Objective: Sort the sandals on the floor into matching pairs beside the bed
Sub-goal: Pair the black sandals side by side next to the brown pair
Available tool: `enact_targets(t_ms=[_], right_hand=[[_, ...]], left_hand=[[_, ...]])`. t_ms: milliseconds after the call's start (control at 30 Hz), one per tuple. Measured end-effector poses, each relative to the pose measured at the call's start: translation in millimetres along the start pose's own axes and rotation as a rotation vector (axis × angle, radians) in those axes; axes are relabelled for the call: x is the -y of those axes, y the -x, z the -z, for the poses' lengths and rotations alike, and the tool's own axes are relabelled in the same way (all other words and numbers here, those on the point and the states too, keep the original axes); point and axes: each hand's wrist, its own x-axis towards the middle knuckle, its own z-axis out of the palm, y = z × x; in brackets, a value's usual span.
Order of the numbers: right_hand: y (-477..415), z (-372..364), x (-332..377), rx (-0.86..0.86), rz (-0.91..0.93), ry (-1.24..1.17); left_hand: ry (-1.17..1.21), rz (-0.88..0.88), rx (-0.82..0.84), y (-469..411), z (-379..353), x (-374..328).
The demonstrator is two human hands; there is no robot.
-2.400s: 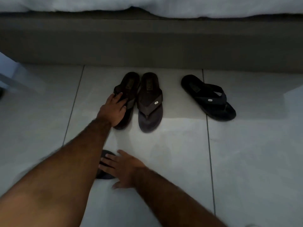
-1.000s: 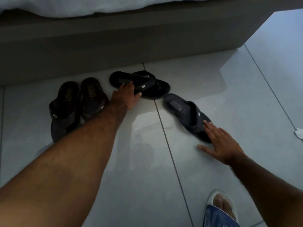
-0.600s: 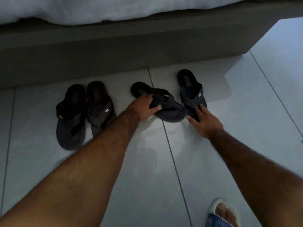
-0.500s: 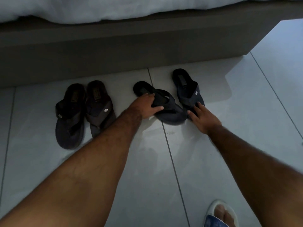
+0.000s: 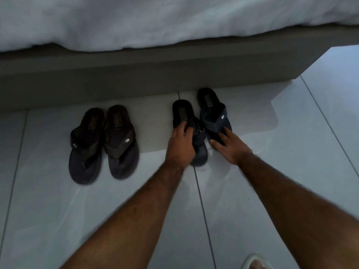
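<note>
The left hand [image 5: 180, 146] is curling its fingers over the strap of a black sandal [image 5: 187, 127], clamped on it with the thumb side toward the near edge, the wrist bent slightly and the forearm stretching in from the near left. Just to the right, the right hand [image 5: 228, 145] is lying flat with fingers spread apart, gripping nothing, its fingertips [image 5: 225, 131] pressing on the toe end of a second black sandal [image 5: 213, 113]. The two black sandals are sitting side by side, touching or nearly so, heels pointing far toward the bed base [image 5: 136, 78]. Well apart on the left, a brown pair [image 5: 103, 142] is resting together on the tiled floor [image 5: 58, 210]. White bedding [image 5: 155, 20] is hanging above.
</note>
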Motion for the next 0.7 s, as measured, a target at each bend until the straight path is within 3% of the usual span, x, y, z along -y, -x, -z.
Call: enact_targets(t_ms=[167,500,700], right_hand=[[1,-17,-6,-0.079,0.024,0.041],[-9,-12,-30,-0.126,-0.009,0.073],[-4,-15,-28,-0.162,-0.032,0.060]], left_hand=[[-0.153,0.043,0.207,11,-32,-12],[-0.264,0.035,0.404,-63,-21,-15],[-0.271,0.065,0.442,-71,-22,-24]])
